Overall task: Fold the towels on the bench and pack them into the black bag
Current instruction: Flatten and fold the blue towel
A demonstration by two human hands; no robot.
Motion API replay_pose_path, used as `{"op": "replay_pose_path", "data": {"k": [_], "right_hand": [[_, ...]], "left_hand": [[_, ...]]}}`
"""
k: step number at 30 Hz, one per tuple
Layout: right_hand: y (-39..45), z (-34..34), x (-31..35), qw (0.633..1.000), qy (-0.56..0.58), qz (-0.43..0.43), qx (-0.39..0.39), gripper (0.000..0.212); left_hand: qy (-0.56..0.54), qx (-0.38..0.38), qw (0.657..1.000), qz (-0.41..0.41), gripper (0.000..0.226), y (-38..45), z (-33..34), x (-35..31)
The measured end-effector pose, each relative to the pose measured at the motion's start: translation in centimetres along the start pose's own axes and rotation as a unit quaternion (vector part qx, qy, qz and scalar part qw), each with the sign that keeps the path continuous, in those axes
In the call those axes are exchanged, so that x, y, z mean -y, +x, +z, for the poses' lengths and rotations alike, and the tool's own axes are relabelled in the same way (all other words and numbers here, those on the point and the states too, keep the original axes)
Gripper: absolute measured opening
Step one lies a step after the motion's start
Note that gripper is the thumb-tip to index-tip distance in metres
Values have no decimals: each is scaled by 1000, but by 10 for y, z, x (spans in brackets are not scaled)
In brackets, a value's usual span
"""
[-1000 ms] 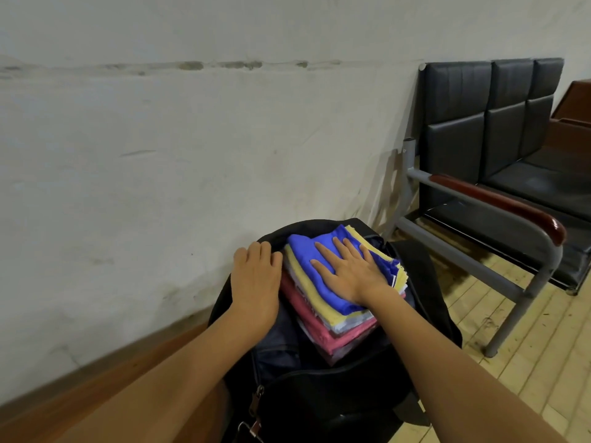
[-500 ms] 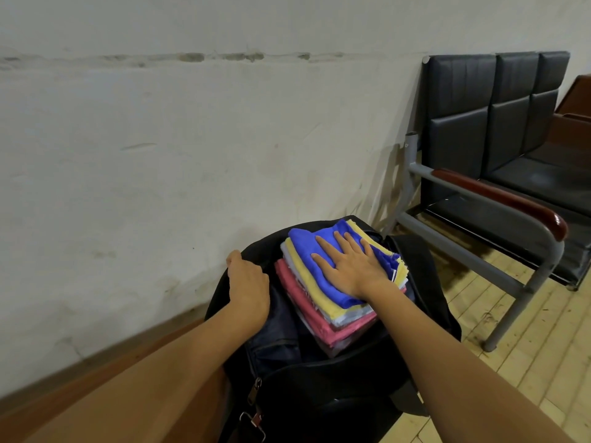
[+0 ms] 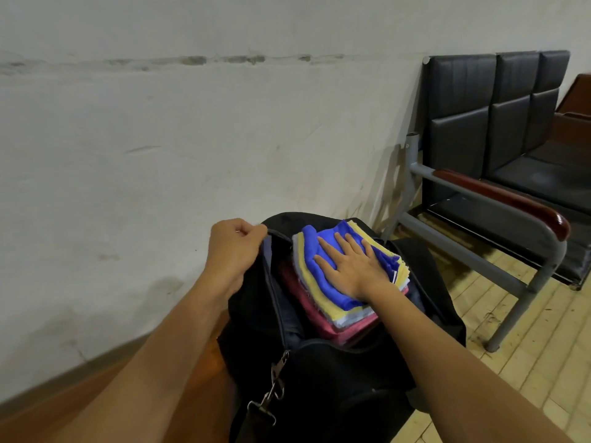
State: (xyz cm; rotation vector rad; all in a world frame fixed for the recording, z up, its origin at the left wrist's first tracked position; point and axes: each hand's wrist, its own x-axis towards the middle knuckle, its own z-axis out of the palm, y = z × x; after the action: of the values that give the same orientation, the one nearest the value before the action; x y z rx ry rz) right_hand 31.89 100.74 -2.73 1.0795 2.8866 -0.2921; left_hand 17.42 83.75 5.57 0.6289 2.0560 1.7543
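Observation:
A black bag (image 3: 335, 378) stands open on a wooden bench (image 3: 204, 362) by the wall. Inside its mouth sits a stack of folded towels (image 3: 323, 308), blue on top, then yellow, pale grey and pink below. My right hand (image 3: 350, 266) lies flat on the blue towel, fingers spread and straight, pressing the stack down. My left hand (image 3: 233, 251) is at the bag's far left rim, fingers curled and pinching the edge of the opening by the zipper.
A white scuffed wall runs along the left. To the right stands a row of black padded seats (image 3: 499, 123) with a grey metal frame and a reddish-brown armrest (image 3: 505, 199). The floor is pale wooden planks. A metal strap clip (image 3: 271, 388) hangs on the bag's near side.
My left hand went from lying flat on the bag's left side to curling round and pinching the rim. My right hand stayed pressed on the blue towel.

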Motion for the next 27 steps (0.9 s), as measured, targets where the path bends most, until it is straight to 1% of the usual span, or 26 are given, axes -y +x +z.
{"op": "replay_pose_path", "data": {"k": [1,2,3,4,5,6,7,8,9,10,11,12,13,14,15,16,17,18,19,21,22,24,27], "right_hand": [[0,0,0,1000,-1,-2,-1,65],[-1,0,0,1000,-1,-5,-1,65],[-1,2,1,1000,0,-8,-2,65],[-1,2,1,1000,0,-10,-4,66],[0,3,0,1000,0,-9,-6,66],[1,4,0,1000,0,-9,-9,66],[1,4,-1,1000,0,-9,-10,66],[2,3,-1,1000,0,-9,-9,66],[2,3,0,1000,0,-8,-9,66],[1,3,1,1000,0,-7,-8,67],[1,3,2,1000,0,-5,-6,68],[0,3,2,1000,-1,-4,-5,69],[0,4,3,1000,-2,-3,-6,70],[0,4,3,1000,-1,-2,-8,71],[0,4,3,1000,0,-1,-12,70],[0,5,3,1000,0,-1,-14,69],[0,4,3,1000,1,-1,-18,69],[-1,5,3,1000,2,-2,-19,68],[-1,4,3,1000,2,-4,-20,68],[-2,4,3,1000,4,-9,-20,68],[-2,4,4,1000,6,-11,-21,68],[-4,3,4,1000,7,-11,-22,67],[-4,3,5,1000,7,-7,-20,66]], "left_hand": [[-87,-24,994,-58,22,5,1,-1],[-157,-46,981,-106,23,10,3,-4],[-199,-62,968,-137,24,16,3,-9],[-209,-71,965,-139,24,20,6,-15],[-187,-75,973,-112,24,20,12,-20],[-135,-78,986,-62,24,17,19,-25],[-57,-78,995,2,22,9,27,-28],[28,-65,995,66,18,1,37,-28],[111,-40,986,122,14,-8,45,-26],[183,-4,969,165,12,-15,50,-24],[245,41,949,192,16,-20,52,-23],[309,80,926,202,24,-23,51,-22],[384,102,894,206,33,-23,48,-22],[463,105,853,217,37,-21,45,-24],[535,89,805,238,33,-18,40,-26],[586,70,763,263,23,-17,37,-28],[610,56,738,281,13,-17,33,-31],[616,41,730,293,11,-16,31,-33],[613,24,732,296,11,-13,30,-35],[585,-11,758,287,10,-5,31,-40],[576,-29,766,283,12,2,35,-43],[570,-49,771,280,19,17,47,-46],[574,-40,766,287,16,35,65,-50]]}}
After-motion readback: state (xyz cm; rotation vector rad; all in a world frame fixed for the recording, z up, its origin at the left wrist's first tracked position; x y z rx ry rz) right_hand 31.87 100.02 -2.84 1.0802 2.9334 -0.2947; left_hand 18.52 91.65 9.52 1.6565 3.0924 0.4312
